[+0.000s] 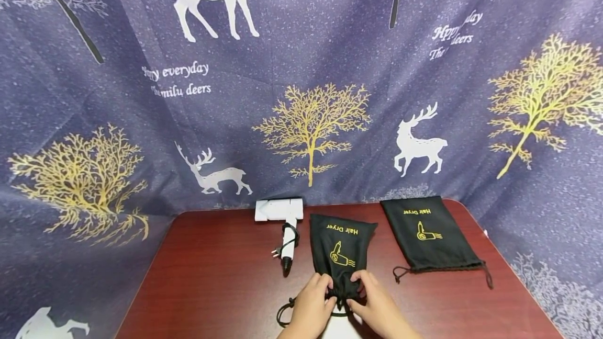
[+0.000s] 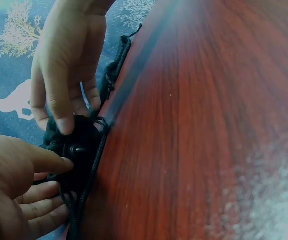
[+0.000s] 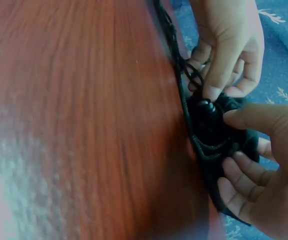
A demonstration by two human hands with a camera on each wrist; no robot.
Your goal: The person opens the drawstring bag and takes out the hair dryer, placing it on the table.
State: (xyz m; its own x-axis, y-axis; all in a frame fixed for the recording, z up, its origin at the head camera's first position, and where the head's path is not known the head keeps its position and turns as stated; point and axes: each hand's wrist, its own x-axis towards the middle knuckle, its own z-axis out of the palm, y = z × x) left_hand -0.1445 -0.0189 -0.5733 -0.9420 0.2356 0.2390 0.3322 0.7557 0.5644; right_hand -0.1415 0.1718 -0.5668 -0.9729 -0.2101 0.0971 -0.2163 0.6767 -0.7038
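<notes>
A black drawstring bag (image 1: 346, 242) printed "Hair Dryer" lies in the middle of the table, its gathered mouth towards me. My left hand (image 1: 311, 302) grips the left side of that mouth, with thumb and fingers on the cloth. My right hand (image 1: 379, 305) pinches the right side. Between the thumbs, a shiny black tip (image 2: 76, 149) shows within the bunched opening; whatever else is inside is hidden by the cloth. The bag's black cord (image 1: 282, 315) loops out beside my left hand and runs along the mouth.
A white hair dryer (image 1: 279, 210) lies behind and left of the bag, its black cable and plug wound about the handle. At the back right, a second black drawstring bag (image 1: 431, 234) lies flat on the red-brown table (image 1: 202, 271). A printed cloth (image 1: 301, 56) hangs behind.
</notes>
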